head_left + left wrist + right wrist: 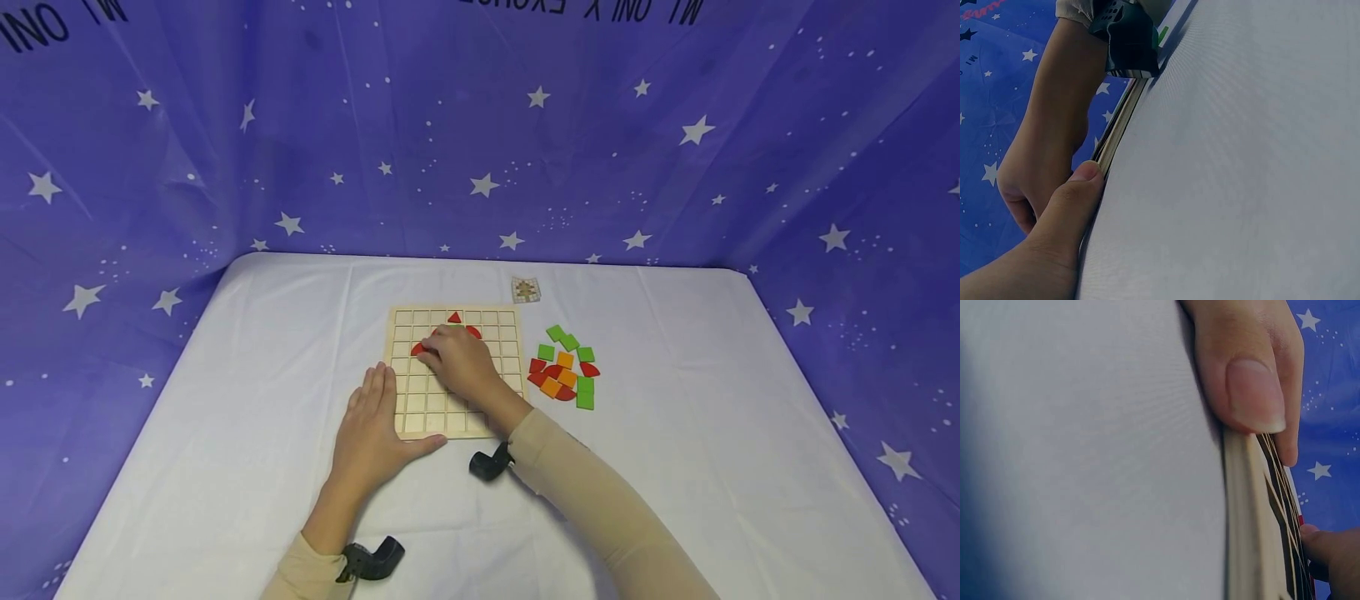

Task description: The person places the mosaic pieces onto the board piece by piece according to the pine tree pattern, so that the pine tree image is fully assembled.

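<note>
A wooden grid board (416,402) lies on the white table. My left hand (371,442) rests along its left side, with the fingers straight and the thumb (1075,194) at the near edge. Over the board, my right hand (465,362) has curled fingers and pinches a red round-edged tile (417,349) in the left part of the grid. A red triangle tile (454,317) sits in the top row, and another red round-edged tile (473,332) lies below it to the right. Slivers of green and red show behind the right hand, which hides part of the grid.
Right of the board lies a loose group of red tiles (566,395), orange tiles (565,360) and green tiles (585,400). A small card with a tree-like pattern (526,290) is behind the board. A purple star-printed curtain (480,133) surrounds the table's back and sides.
</note>
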Available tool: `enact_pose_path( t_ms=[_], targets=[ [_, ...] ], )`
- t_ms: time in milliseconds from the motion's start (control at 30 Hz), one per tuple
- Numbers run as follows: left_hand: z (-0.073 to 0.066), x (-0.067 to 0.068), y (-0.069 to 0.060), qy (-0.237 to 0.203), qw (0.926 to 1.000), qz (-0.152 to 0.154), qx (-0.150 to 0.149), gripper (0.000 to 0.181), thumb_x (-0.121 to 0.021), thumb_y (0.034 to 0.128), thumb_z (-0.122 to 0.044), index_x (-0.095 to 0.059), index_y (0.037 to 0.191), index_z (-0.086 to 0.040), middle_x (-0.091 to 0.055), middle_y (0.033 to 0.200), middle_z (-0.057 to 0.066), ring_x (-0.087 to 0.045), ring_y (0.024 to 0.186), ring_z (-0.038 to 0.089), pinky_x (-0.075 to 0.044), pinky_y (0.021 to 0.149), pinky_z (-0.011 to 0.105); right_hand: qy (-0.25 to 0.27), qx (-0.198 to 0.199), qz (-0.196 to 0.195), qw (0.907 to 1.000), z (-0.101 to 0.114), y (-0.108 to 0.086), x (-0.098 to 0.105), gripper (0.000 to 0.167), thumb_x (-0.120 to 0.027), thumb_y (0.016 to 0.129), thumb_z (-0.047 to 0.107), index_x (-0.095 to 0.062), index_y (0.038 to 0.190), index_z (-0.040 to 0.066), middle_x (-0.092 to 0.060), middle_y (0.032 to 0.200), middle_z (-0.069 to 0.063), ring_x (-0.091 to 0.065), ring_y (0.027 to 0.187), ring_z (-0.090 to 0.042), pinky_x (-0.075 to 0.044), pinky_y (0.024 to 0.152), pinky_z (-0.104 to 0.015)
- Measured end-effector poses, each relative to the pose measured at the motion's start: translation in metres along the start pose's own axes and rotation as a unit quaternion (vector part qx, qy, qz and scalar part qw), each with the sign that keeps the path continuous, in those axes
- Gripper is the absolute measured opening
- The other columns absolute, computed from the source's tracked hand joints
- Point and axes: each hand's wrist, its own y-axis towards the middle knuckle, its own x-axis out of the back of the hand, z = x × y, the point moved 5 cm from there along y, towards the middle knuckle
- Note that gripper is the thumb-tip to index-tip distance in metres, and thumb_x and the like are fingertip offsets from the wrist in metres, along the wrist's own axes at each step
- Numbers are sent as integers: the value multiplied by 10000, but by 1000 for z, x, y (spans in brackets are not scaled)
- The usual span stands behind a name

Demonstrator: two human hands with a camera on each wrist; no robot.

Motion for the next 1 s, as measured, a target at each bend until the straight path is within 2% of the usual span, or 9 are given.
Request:
enact_pose_path(
  t_ms=[133,300,400,500,633,733,867,1000],
  targets=[
    [0,0,0,5,10000,28,3,1360,-628,657,-872,-166,1567,28,-120,1664,189,-115,1547,357,-168,1245,509,77,-17,-8,10000,-2,-1,1,231,-667,949,356,-756,1090,196,-687,982,63,-653,965,-125,-574,748,-293],
    [1,-1,0,17,10000,52,29,1362,-618,658,-878,-160,1569,23,-114,1666,184,-107,1550,348,-165,1247,507,230,-171,5,9996,-8,-5,6,309,-669,944,381,-717,1187,198,-706,1088,56,-658,1035,-147,-581,812,-335],
    [1,-2,0,12,10000,72,55,1366,-614,656,-882,-151,1571,21,-108,1667,182,-99,1552,346,-161,1249,504,295,-272,-31,9992,-14,-9,12,314,-680,934,389,-712,1191,212,-699,1053,54,-650,986,-158,-572,795,-338],
    [0,-1,0,-2,9999,73,73,1371,-620,654,-880,-148,1571,22,-108,1666,186,-99,1551,352,-161,1250,503,286,-356,-130,9989,-24,-15,20,315,-688,928,396,-714,1184,214,-662,968,60,-610,886,-133,-547,717,-308],
    [0,-1,0,-22,9999,65,88,1370,-634,652,-870,-152,1570,26,-111,1665,190,-107,1548,362,-166,1249,505,221,-480,-303,9981,-46,-25,32,338,-700,920,390,-716,1188,183,-617,890,56,-551,813,-130,-492,632,-276],
    [0,-1,0,-26,9999,88,108,1371,-633,651,-872,-147,1573,18,-105,1667,184,-101,1550,358,-164,1250,505,193,-695,-399,9966,-68,-35,41,370,-709,913,386,-707,1213,170,-609,874,49,-532,808,-148,-456,615,-276],
    [1,-2,0,-15,9999,92,127,1376,-615,645,-890,-149,1576,10,-105,1669,176,-98,1551,351,-165,1250,505,31,-1136,-421,9926,-101,-50,54,420,-703,912,402,-679,1255,161,-603,881,31,-518,829,-176,-440,626,-299],
    [1,-2,0,-35,9999,72,107,1380,-604,641,-900,-156,1574,12,-111,1668,178,-104,1550,354,-168,1248,509,-67,-1716,-433,9842,-132,-65,68,481,-710,903,409,-648,1296,138,-611,923,-21,-520,868,-221,-497,659,-359]
  ],
)
